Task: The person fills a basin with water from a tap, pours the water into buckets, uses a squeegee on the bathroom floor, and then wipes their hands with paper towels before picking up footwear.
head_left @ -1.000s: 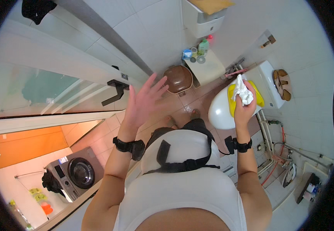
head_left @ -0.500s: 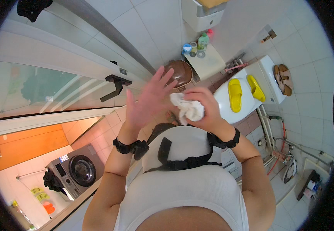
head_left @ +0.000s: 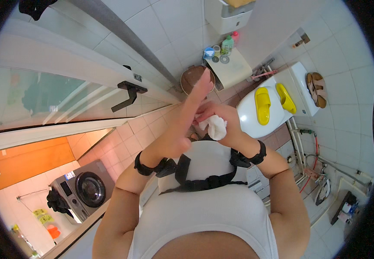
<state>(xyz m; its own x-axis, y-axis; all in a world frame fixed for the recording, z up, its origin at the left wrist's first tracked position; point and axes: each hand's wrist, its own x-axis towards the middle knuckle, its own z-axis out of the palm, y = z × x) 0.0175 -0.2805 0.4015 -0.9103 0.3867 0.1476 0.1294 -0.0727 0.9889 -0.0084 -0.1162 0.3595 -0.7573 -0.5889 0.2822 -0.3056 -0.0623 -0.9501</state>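
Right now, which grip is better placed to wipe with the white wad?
Likely the right grip: it holds the white wad, while the left grip is open beside it, its fingers straight.

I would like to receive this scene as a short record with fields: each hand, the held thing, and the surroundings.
Right hand: closed around a crumpled white wad, probably tissue
Left hand: open, fingers extended, beside the wad; contact unclear
Toilet: white, two yellow slippers on it
Toilet tank: brown sandals on top
Nearby bin: brown, partly behind the left fingertips
Door handle: black, to the left
Lower left: grey washing machine
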